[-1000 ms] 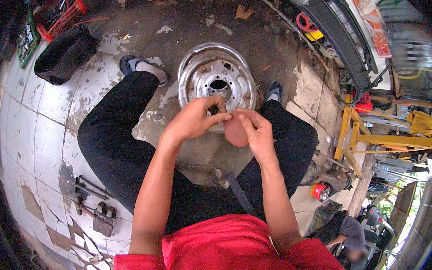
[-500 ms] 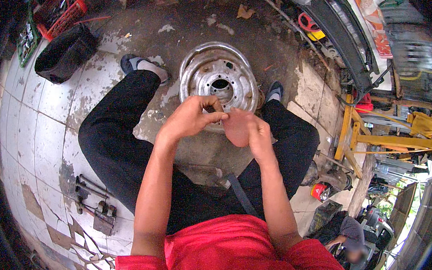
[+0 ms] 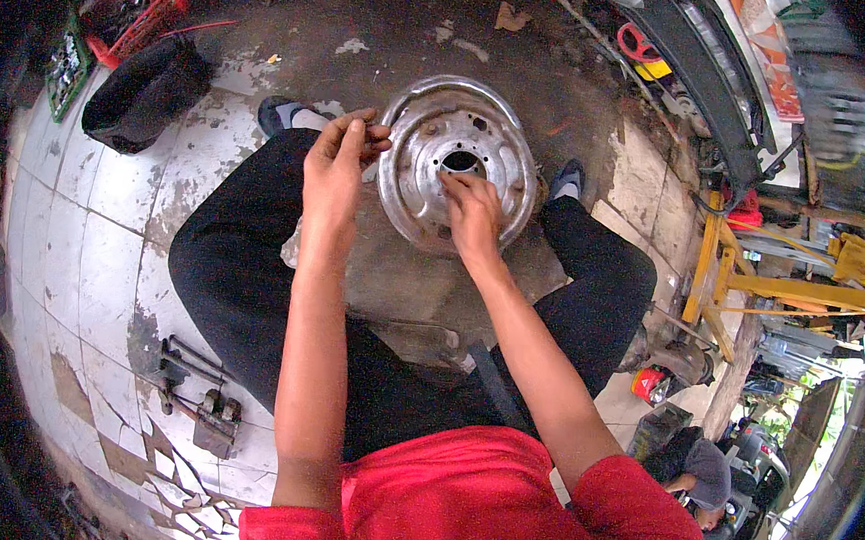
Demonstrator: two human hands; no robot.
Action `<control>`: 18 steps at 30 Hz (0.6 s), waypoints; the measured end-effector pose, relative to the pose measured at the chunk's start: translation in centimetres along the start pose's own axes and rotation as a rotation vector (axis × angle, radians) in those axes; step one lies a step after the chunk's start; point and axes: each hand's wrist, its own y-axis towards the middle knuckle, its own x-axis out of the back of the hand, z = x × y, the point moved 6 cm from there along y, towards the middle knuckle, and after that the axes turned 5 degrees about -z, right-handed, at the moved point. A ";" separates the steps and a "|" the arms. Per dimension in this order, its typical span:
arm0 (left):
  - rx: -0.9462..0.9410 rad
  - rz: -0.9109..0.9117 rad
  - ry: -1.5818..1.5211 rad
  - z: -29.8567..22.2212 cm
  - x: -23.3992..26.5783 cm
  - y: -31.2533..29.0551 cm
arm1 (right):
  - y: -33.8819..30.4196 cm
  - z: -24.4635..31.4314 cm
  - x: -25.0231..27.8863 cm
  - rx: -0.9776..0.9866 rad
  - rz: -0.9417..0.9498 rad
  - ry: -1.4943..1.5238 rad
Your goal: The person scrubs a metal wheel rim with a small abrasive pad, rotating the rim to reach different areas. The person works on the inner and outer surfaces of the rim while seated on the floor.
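Note:
A bare-metal wheel rim, silvery and scuffed, sits between my feet, its round centre hole and ring of smaller holes visible. Over its near half reaches my right hand, fingers bent together and fingertips at the lower edge of the centre hole. Whatever is under those fingers is hidden. My left hand is raised just left of the rim, thumb and fingers brought together in a pinch. Anything between them is too small to make out.
A black bucket-like container and a red crate stand far left. Tools lie on the cracked tiles at lower left. To the right are a yellow metal frame and a red can. Another person crouches at lower right.
My hands were together in front of the rim, near a flat pinkish shape, and have parted. The right moved forward onto the wheel; the left rose forward and left. The pinkish shape no longer shows.

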 end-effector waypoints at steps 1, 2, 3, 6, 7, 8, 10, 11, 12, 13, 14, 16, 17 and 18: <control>0.009 0.011 -0.020 0.2 -0.2 0.1 | -0.2 -0.3 -1.5 0.050 0.051 -0.053; 0.018 0.022 -0.041 0.4 -0.3 0.1 | -1.0 -0.7 -2.7 0.081 0.098 -0.120; 0.032 0.015 -0.023 -0.1 -0.8 -0.4 | -2.3 -1.3 -4.1 0.110 0.146 -0.185; 0.030 0.066 0.001 0.5 -0.4 -0.2 | -4.3 -0.8 -5.7 0.121 0.245 -0.367; 0.036 0.063 -0.007 0.6 -0.4 -0.2 | -4.9 -0.4 -5.8 0.108 0.222 -0.375; 0.042 0.060 -0.015 0.5 -0.5 -0.2 | -5.2 -0.2 -5.9 0.094 0.198 -0.383; 0.043 0.071 -0.023 0.2 -0.9 -0.3 | -5.5 -0.1 -6.2 0.041 0.220 -0.427; 0.038 0.082 -0.025 0.0 -1.1 -0.6 | -5.6 -0.2 -6.3 0.013 0.230 -0.449; 0.032 0.091 -0.024 -0.1 -1.3 -0.7 | -5.3 0.0 -6.3 0.013 0.207 -0.446; 0.025 0.100 -0.023 0.1 -1.4 -0.6 | -4.9 0.1 -6.2 0.011 0.182 -0.444; 0.029 0.103 -0.018 0.1 -1.5 -0.7 | -4.4 0.2 -6.3 0.009 0.158 -0.441; 0.046 0.114 -0.011 -0.2 -1.7 -1.0 | -2.9 0.4 -6.3 -0.014 0.184 -0.440; 0.070 0.126 -0.039 -0.1 -1.7 -1.0 | -2.0 0.5 -6.3 -0.027 0.196 -0.440; 0.079 0.135 -0.064 -0.1 -1.9 -1.0 | -1.0 0.3 -6.4 -0.009 0.206 -0.456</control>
